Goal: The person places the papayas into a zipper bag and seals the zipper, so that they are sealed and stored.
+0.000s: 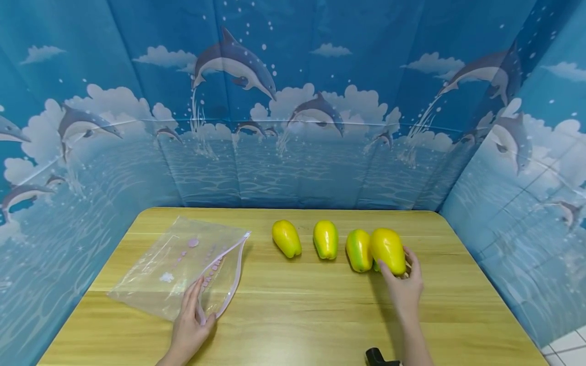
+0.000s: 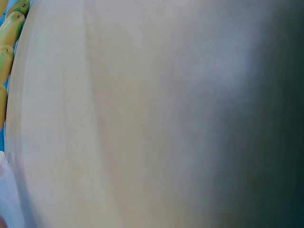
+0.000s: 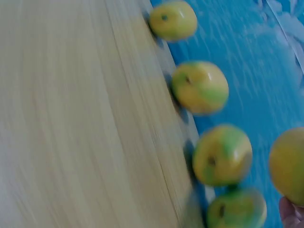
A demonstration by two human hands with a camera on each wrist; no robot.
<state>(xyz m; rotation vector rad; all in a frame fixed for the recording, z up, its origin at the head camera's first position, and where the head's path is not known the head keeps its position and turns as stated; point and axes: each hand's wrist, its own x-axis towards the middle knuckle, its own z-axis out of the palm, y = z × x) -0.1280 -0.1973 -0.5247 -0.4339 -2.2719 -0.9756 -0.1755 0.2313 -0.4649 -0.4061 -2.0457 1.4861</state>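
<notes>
My right hand [image 1: 405, 287] grips a yellow papaya [image 1: 388, 250], thumb on its near side and fingers around its right side. In the right wrist view, the held papaya [image 3: 289, 164] shows at the right edge, apart from several others, with fingertips [image 3: 288, 213] under it. On the table stand a papaya [image 1: 286, 239] at left, another [image 1: 326, 240] beside it, and a greener one [image 1: 359, 250]; one more is mostly hidden behind the held fruit. My left hand [image 1: 189, 320] holds the open edge of a clear zip bag [image 1: 155, 269] that lies flat, its mouth facing right.
The wooden table [image 1: 297, 325] has a blue dolphin-print curtain [image 1: 293, 168] along its back and sides. A black object [image 1: 377, 357] shows at the bottom edge near my right forearm. White floor tiles [image 1: 569, 343] appear at lower right.
</notes>
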